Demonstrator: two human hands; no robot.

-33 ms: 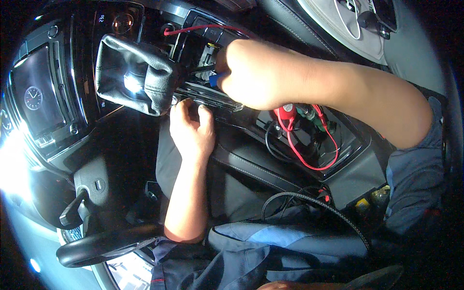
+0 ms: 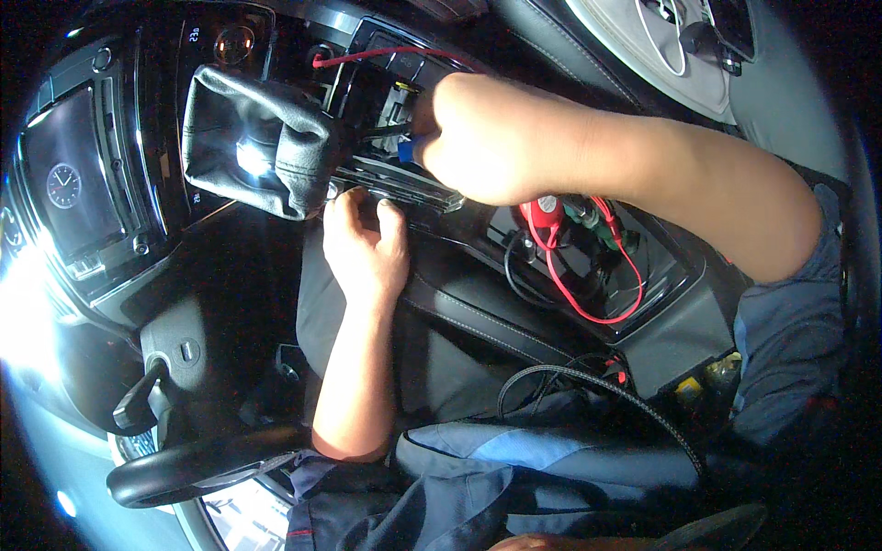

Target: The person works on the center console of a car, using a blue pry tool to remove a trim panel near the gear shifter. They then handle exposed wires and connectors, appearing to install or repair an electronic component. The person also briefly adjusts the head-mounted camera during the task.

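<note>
A black leather gear-lever gaiter [image 2: 299,165] stands pulled up from the centre console, its frame edge facing the dashboard. Behind it, the console opening [image 2: 393,110] shows inner parts with a small yellow piece. My right hand [image 2: 469,138] is closed in a fist over this opening, round a blue-handled tool [image 2: 407,151]; most of the tool is hidden by the fist. My left hand [image 2: 363,243] reaches up to the near side of the opening, thumb and fingers bent against the console trim [image 2: 404,191]. Its fingertips are partly hidden at the trim's edge.
A red cable [image 2: 395,52] runs from a socket by the gaiter and passes behind my right hand. Red and green plugs [image 2: 544,213] with looped leads lie in the rear console tray. The steering wheel [image 2: 207,468] is at lower left, the dashboard screen [image 2: 69,174] at far left.
</note>
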